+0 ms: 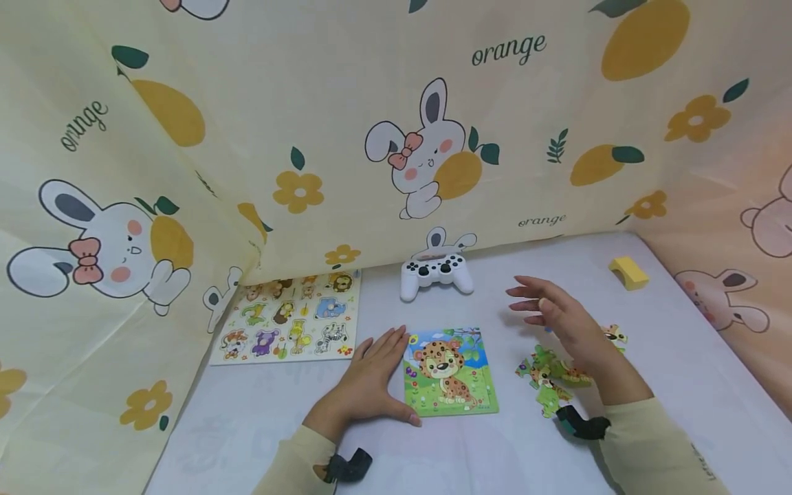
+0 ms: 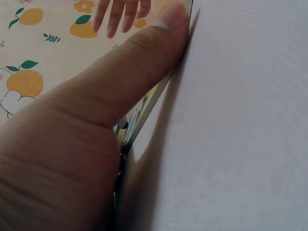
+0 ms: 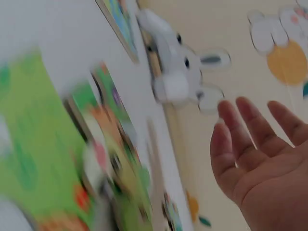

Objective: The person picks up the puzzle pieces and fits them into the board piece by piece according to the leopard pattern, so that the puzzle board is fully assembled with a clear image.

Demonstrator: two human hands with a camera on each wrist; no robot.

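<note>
A square leopard jigsaw puzzle (image 1: 450, 371) lies flat on the white table. Along its left edge rests my left hand (image 1: 370, 381), fingers extended toward the upper corner and thumb stretched to the lower one. In the left wrist view that thumb (image 2: 139, 62) lies along the puzzle's thin edge. My right hand (image 1: 572, 330) hovers to the right of the puzzle, fingers loosely bent and nothing between them. Loose green jigsaw pieces (image 1: 547, 375) are heaped below it, partly hidden by the hand and wrist. The right wrist view shows these pieces (image 3: 115, 159) blurred, beside the raised palm.
An animal picture board (image 1: 284, 323) lies at the back left, its far edge under the hanging cloth (image 1: 346, 124). A white game controller (image 1: 436, 275) stands against the cloth behind the puzzle. A yellow arch block (image 1: 628, 273) sits at the back right. Cloth walls enclose the sides.
</note>
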